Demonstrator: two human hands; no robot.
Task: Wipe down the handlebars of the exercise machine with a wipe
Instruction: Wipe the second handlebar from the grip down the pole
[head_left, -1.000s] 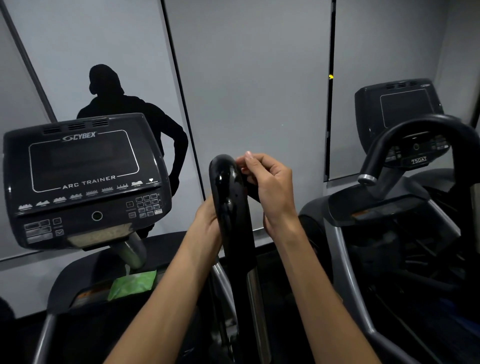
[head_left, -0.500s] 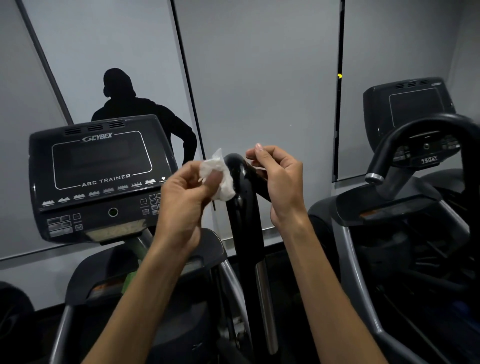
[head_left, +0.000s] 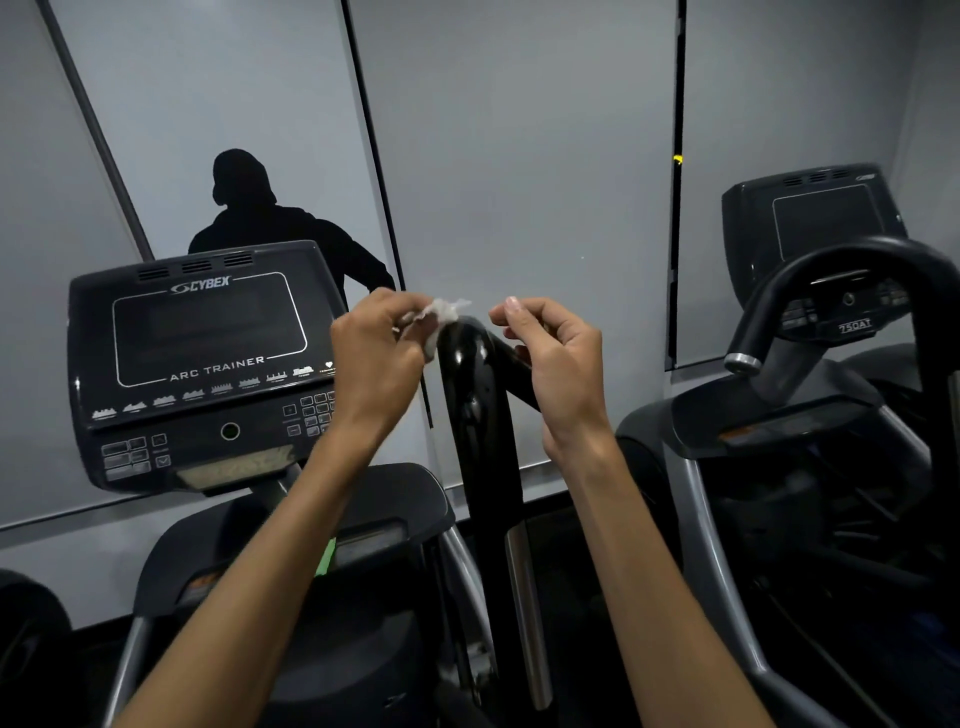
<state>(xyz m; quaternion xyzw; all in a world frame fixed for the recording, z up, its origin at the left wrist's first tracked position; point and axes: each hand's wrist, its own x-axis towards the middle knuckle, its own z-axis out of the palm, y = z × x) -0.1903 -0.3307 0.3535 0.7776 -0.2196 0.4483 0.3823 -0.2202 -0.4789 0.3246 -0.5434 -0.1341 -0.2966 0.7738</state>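
Crumpled white wipe (head_left: 439, 318) pinched in left hand (head_left: 382, 364) just beside glossy black handlebar (head_left: 470, 374) top, right hand (head_left: 558, 364) curled, empty – loose pinch – likely to drop the wipe or skip the bar's far side.

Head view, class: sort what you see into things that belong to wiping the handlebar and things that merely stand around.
Belongs to the job:
- white wipe, pinched in the left hand
- glossy black handlebar
- right hand, fingers curled beside the handlebar's top

Just standing around:
- Cybex console
- neighbouring machine at right
- green item below the console
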